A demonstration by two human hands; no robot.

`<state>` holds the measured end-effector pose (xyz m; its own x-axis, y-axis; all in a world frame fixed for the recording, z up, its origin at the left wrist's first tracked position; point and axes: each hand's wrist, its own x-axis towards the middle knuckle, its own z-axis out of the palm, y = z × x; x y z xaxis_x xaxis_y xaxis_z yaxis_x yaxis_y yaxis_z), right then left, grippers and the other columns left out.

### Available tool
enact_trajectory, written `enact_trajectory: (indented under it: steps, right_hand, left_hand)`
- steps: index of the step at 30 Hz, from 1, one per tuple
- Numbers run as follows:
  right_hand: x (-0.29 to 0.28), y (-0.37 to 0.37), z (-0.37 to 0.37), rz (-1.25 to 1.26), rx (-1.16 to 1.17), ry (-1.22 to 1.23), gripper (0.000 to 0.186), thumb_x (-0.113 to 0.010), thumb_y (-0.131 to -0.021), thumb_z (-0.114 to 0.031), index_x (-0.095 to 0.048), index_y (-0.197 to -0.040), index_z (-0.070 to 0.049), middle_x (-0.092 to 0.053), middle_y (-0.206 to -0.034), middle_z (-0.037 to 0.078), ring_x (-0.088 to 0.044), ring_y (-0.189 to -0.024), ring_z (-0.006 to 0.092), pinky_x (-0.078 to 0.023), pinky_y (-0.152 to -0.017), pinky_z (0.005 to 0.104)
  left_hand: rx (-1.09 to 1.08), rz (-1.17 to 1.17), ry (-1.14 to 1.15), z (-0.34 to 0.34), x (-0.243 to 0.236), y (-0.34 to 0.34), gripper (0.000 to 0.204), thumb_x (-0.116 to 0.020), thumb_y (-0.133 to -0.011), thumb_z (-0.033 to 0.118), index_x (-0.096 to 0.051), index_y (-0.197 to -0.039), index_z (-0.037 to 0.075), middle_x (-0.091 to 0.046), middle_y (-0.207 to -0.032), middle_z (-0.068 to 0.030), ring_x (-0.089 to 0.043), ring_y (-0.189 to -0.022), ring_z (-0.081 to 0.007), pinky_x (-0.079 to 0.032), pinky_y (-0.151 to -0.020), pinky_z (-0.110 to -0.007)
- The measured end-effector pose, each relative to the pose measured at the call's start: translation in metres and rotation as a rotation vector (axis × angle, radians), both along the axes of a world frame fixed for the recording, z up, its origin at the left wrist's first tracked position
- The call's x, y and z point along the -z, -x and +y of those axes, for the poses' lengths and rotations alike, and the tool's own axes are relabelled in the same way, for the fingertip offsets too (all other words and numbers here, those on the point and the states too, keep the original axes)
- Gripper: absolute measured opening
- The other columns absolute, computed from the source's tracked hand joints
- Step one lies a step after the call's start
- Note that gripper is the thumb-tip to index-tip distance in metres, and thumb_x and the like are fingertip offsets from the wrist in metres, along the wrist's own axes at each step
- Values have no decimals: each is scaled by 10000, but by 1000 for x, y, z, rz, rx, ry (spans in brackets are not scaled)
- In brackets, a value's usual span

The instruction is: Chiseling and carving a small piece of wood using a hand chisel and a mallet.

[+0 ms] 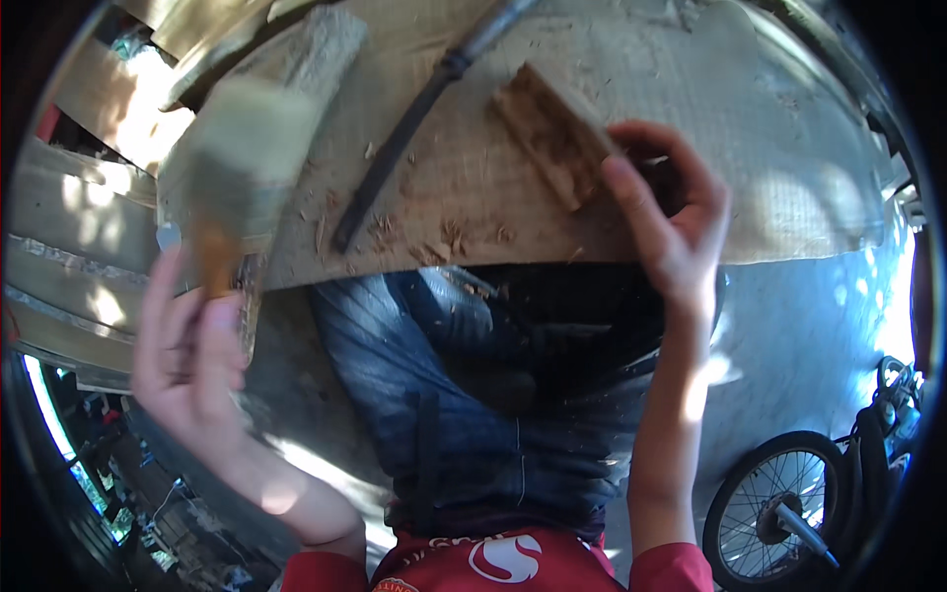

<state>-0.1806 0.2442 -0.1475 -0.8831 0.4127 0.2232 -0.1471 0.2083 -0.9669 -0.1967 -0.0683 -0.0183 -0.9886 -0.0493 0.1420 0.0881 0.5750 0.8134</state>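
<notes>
My left hand (200, 347) is closed round the orange-brown handle of a paintbrush (247, 133), its wide pale bristles pointing away from me and smeared by motion. On the right, my right hand (676, 222) grips the near right side of a small brown wooden block (554, 136) between thumb and fingers. The block is tilted, and a rough, darker hollow shows along its face. Between the two hands lies a long dark metal tool with a thicker handle (400, 133); its far end leaves the top of the view.
Cardboard (730, 118) covers the work surface before my lap, with wood shavings (452, 235) scattered over it. A rough wooden plank (326, 49) lies at the far left. My legs in jeans (464, 395) are below the near edge. A motorcycle wheel (774, 513) stands at lower right.
</notes>
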Motion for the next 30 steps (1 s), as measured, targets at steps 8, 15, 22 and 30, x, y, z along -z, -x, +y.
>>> enact_trajectory:
  steps: [8,15,22,30]
  right_hand:
    - [15,-4,4,11,-34,34,190,-718,-863,-71,-712,-1037,6,-666,-843,6,-544,-718,37,-421,-650,169]
    - [10,-7,5,17,0,-30,154,-708,-850,-52,-723,-992,7,-662,-832,24,-537,-696,55,-416,-625,190]
    - [13,-4,9,81,-35,-10,157,-702,-845,-56,-719,-982,18,-663,-833,43,-559,-706,77,-439,-644,207]
    - [15,-4,10,59,-23,-66,165,-707,-837,-64,-717,-978,23,-660,-818,45,-545,-690,68,-419,-633,195]
  left_hand:
    - [820,14,249,64,58,20,291,-749,-754,-37,-704,-1041,-60,-715,-856,-152,-682,-742,-184,-516,-688,-269]
    - [896,-142,84,70,41,33,257,-728,-764,-40,-718,-1021,-47,-714,-851,-162,-685,-738,-193,-507,-679,-260]
    - [804,-70,79,74,46,36,269,-740,-772,-24,-716,-1039,-40,-718,-889,-136,-671,-787,-151,-498,-712,-240]
    - [259,-275,-354,65,57,8,363,-723,-814,-38,-614,-1156,-91,-686,-918,-103,-609,-716,-65,-476,-621,-183]
